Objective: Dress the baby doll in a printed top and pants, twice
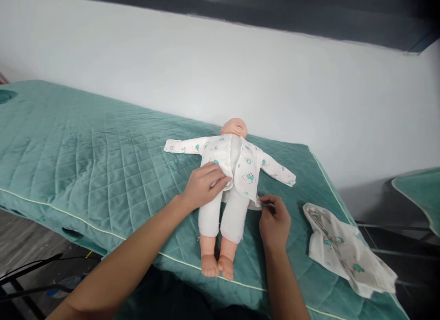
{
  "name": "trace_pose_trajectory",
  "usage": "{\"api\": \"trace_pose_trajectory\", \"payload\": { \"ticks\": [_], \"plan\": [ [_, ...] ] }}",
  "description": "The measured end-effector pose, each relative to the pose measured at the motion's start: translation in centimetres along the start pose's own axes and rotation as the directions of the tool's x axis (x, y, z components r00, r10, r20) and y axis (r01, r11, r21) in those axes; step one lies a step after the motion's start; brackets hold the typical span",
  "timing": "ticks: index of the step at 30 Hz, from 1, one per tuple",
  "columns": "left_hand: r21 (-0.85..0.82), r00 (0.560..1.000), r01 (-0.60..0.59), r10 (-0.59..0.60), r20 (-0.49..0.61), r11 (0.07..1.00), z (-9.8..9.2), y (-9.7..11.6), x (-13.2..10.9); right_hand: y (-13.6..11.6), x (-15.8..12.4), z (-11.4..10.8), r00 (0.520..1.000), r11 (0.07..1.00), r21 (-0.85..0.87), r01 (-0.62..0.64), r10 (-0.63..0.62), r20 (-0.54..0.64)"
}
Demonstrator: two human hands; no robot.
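A baby doll [225,205] lies on its back on a green quilted mattress [103,164], head toward the wall. It wears a white printed jacket [245,166] with the sleeves spread out and the front open. My left hand [202,184] pinches the lower edge of the jacket's left front panel. The fingers of my right hand [274,219] are closed on the hem of the right panel, beside the doll's hip.
A second white printed garment [347,249] lies crumpled on the mattress at the right. A white wall runs behind the bed. Another green pad [419,191] shows at the far right edge. Dark cables [30,267] lie on the floor at lower left.
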State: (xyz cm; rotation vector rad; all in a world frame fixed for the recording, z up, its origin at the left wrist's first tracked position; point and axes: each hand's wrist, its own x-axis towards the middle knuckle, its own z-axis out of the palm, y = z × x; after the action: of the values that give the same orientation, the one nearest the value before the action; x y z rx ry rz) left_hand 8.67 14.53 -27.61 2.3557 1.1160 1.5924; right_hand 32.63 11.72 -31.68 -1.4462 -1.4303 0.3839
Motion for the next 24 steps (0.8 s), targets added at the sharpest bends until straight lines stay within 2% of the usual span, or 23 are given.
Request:
{"api": "trace_pose_trajectory", "payload": {
  "ticks": [3, 5, 9, 12, 15, 17, 19, 24],
  "plan": [
    [-0.008, 0.980, 0.152, -0.152, -0.130, 0.988, 0.1, -1.2, 1.3, 0.0, 0.0, 0.0, 0.999, 0.998, 0.053, -0.045, 0.046, -0.018],
    [0.007, 0.960, 0.244, -0.241, -0.140, 0.970, 0.5, -2.3, 2.5, 0.1, 0.1, 0.0, 0.997, 0.992, 0.111, -0.057, 0.062, -0.044],
    [0.050, 0.934, 0.355, -0.356, 0.031, 0.934, 1.9, -3.8, 4.7, -0.2, -0.1, 0.1, 0.999, 0.988, 0.155, -0.014, 0.022, -0.049],
    [0.103, 0.918, 0.358, -0.370, 0.144, 0.928, 2.7, -4.0, 5.8, -0.9, -0.3, 0.0, 0.991, 0.989, 0.072, 0.133, -0.132, -0.018],
    [0.168, 0.909, 0.330, -0.360, 0.207, 0.929, 2.9, -3.9, 6.5, -1.7, -0.5, 0.1, 0.927, 0.930, 0.004, 0.366, -0.365, 0.089],
    [0.195, 0.906, 0.302, -0.344, 0.245, 0.933, 3.0, -3.9, 6.9, -2.0, -0.6, 0.2, 0.871, 0.884, 0.000, 0.468, -0.461, 0.168],
    [0.190, 0.898, 0.312, -0.355, 0.261, 0.931, 3.1, -3.7, 7.6, -2.1, -0.5, 0.3, 0.849, 0.866, -0.008, 0.501, -0.489, 0.202],
    [0.171, 0.860, 0.408, -0.440, 0.258, 0.897, 4.2, -3.3, 9.4, -1.9, -0.5, 0.6, 0.836, 0.858, -0.019, 0.514, -0.496, 0.234]
  ]
}}
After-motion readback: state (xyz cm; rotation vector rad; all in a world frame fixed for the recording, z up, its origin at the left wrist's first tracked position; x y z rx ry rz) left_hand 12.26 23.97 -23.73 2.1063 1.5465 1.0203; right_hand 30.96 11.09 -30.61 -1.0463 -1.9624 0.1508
